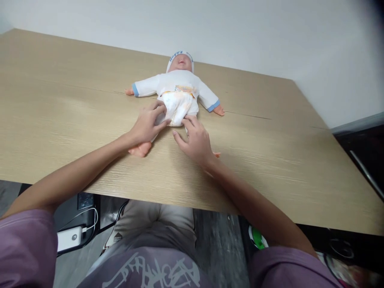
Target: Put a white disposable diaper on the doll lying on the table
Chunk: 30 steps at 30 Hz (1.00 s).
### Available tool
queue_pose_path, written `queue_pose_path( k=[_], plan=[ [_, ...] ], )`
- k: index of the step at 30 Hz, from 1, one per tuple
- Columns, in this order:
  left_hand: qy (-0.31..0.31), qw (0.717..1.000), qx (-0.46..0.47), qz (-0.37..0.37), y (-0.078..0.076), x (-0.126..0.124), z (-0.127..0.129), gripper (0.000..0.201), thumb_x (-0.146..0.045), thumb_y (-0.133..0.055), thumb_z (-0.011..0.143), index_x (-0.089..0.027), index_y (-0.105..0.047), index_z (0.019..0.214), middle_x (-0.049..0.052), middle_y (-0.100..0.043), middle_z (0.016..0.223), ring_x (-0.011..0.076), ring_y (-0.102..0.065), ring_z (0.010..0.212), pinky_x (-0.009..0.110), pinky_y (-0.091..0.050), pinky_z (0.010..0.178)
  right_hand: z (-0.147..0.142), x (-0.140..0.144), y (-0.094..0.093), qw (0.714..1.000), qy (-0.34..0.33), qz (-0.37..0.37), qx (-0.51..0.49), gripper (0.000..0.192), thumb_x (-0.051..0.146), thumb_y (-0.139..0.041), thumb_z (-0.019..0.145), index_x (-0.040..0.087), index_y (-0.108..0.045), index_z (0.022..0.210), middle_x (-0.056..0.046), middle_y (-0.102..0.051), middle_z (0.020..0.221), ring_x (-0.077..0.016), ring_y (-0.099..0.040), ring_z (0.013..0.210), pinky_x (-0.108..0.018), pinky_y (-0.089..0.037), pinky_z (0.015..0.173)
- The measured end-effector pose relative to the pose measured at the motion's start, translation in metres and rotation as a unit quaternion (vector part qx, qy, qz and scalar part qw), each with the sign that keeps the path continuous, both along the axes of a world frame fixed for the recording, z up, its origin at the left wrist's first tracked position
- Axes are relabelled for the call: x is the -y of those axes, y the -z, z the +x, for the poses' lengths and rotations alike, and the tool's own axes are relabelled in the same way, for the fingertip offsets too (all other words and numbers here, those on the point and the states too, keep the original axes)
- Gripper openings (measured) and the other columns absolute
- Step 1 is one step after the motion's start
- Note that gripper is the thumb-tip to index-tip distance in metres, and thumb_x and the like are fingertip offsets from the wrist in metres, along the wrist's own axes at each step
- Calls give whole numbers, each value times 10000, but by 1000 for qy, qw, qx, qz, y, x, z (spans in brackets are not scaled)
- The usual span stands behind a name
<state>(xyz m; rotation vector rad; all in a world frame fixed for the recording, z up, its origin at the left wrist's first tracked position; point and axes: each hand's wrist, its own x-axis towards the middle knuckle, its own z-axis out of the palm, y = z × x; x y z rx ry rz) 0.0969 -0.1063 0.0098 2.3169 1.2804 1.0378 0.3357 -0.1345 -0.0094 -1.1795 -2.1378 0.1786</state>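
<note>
A: What is being handled?

B: A baby doll (179, 86) is laid on its back on the wooden table (285, 132), head toward the wall. A diaper (179, 107) is being fitted about its hips.

A: How are the hands placed?

B: The left hand (147, 125) is pinched on the diaper's edge at the doll's hip, fingers curled on the fabric. The right hand (195, 140) is laid half open against the lower edge on the other side; nothing is clasped by it.

A: Which step is judged to be in hand?

B: The side of the diaper is being tugged and smoothed. A firm, even pull at both sides seems to be called for.

A: Any containers?

B: None is seen on the table. Below its edge, a white power bank (69, 238) with a cable is glimpsed.
</note>
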Motion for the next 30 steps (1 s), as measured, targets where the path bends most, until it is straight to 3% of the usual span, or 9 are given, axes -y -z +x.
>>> queue_pose_path(
  k=[7,11,17,20,24,30],
  plan=[
    [-7,999,-24,-30,0,-6,-2,220,-447,-674,1040,-242,-599,1012,103,-690,1058,324,-642,1058,510,-542,1025,-2,-3,-2,998,30,-56,3,364,431,-714,1054,196,-673,1328,-139,-787,1149,-337,-719,1048,-479,-570,995],
    [4,997,40,-59,-1,-6,-2,293,-491,-750,990,-243,-593,994,64,-662,990,291,-630,986,472,-517,979,-3,-6,-1,995,42,-82,-25,318,430,-729,1039,231,-652,1275,-95,-767,1046,-313,-721,969,-459,-566,956],
    [-24,964,193,-183,1,-9,-11,473,-495,-945,832,-247,-606,1048,40,-669,974,241,-646,897,429,-524,872,-7,-2,-2,991,68,-74,-87,271,367,-715,1050,262,-624,1283,-102,-811,1183,-290,-749,944,-459,-590,966],
    [-47,955,210,-204,2,-11,-14,551,-435,-993,783,-251,-598,1120,44,-699,1022,244,-685,947,435,-561,887,-8,1,-2,990,70,-71,-104,296,346,-729,1041,260,-642,1310,-118,-830,1308,-261,-748,867,-460,-605,958],
    [-65,947,222,-224,-2,-8,-14,645,-442,-1035,745,-238,-625,1198,60,-743,1088,253,-714,1025,435,-588,927,-6,4,-5,982,80,-80,-151,265,350,-694,1067,242,-697,1308,-130,-860,1318,-249,-773,845,-435,-615,904],
    [-49,948,201,-241,-8,-5,-15,560,-517,-1031,759,-213,-736,1125,72,-794,1100,233,-692,946,401,-556,881,-4,4,-9,980,64,-105,-157,319,346,-692,1053,238,-743,1349,-121,-880,1292,-252,-778,863,-421,-615,876]
  ],
)
